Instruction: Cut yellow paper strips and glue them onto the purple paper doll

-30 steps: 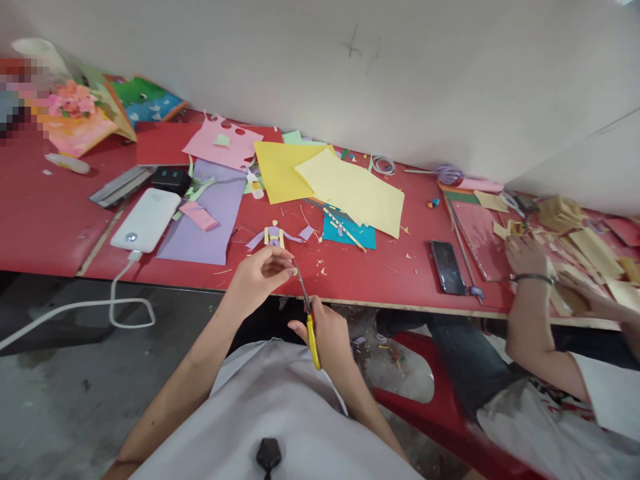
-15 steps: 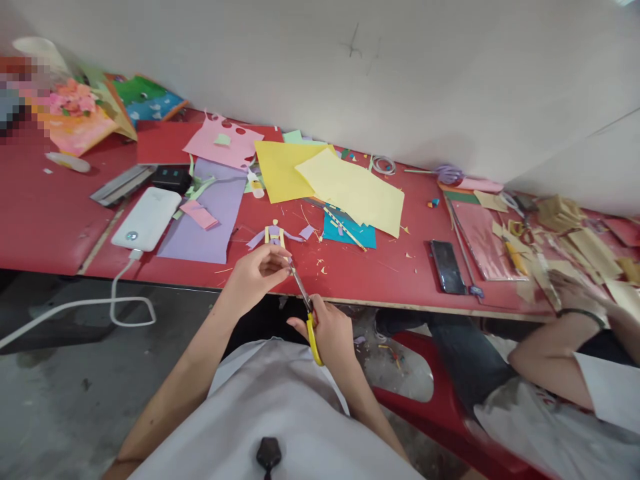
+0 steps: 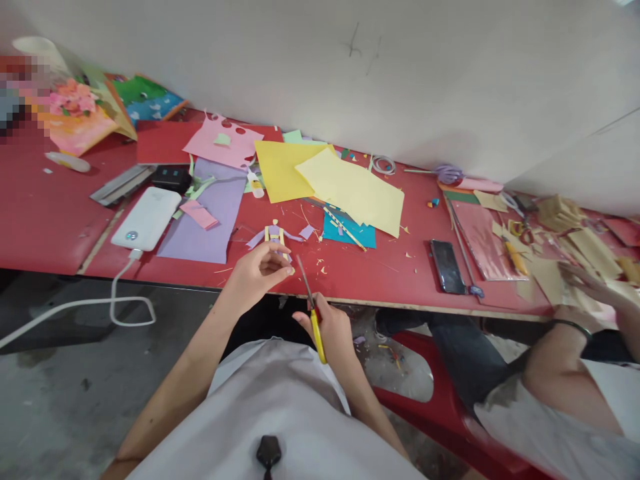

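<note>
My right hand (image 3: 331,327) grips a pair of scissors (image 3: 317,333) by its yellow handle, with the blades pointing up and away from me. My left hand (image 3: 261,272) is pinched, thumb against fingers, over the table's front edge. A tiny pale yellow paper scrap (image 3: 292,271) shows at its fingertips. The scissor tips stand slightly right of those fingers, apart from them. Just beyond my left hand lies a paper figure (image 3: 275,233) in purple and yellow, its lower part partly hidden by my fingers. A small purple paper piece (image 3: 307,232) lies by its right arm.
Yellow sheets (image 3: 355,187), a purple sheet (image 3: 210,233) and a blue sheet (image 3: 350,230) cover the red table (image 3: 400,287). A glue bottle (image 3: 255,185), a white power bank (image 3: 147,219) with cable and a phone (image 3: 447,267) lie around. A co-worker's hands (image 3: 583,300) handle paper at right.
The scissors have drawn back from my left fingertips, a little to the right. My left hand has barely moved. At right, the co-worker's hands have shifted apart.
</note>
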The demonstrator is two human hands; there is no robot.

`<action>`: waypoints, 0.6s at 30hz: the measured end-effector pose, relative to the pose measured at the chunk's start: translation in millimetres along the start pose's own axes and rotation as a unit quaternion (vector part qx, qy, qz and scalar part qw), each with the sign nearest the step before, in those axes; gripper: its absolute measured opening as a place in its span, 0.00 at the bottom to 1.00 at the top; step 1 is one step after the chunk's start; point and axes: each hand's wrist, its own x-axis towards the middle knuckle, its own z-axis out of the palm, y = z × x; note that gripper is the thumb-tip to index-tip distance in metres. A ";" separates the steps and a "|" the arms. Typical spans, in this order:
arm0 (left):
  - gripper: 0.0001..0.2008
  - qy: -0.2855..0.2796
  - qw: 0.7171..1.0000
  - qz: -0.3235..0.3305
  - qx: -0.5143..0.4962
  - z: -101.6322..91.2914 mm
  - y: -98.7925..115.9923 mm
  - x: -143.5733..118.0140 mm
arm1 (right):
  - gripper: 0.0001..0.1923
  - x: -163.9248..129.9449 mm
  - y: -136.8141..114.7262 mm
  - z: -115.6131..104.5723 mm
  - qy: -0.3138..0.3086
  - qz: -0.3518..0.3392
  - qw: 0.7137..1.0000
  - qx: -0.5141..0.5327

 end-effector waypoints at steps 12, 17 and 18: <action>0.11 -0.019 0.997 -0.021 -0.074 22.4 -3.5 -5.3 | 0.23 14.3 -26.8 1.8 0.109 0.022 0.878 0.466; 0.10 -0.032 0.995 -0.015 -0.089 28.8 -5.6 -11.0 | 0.21 23.4 -38.0 -3.8 0.166 0.021 0.851 0.498; 0.10 -0.039 0.995 -0.014 -0.090 29.3 -5.7 -11.9 | 0.21 23.8 -38.2 -4.3 0.170 0.020 0.850 0.498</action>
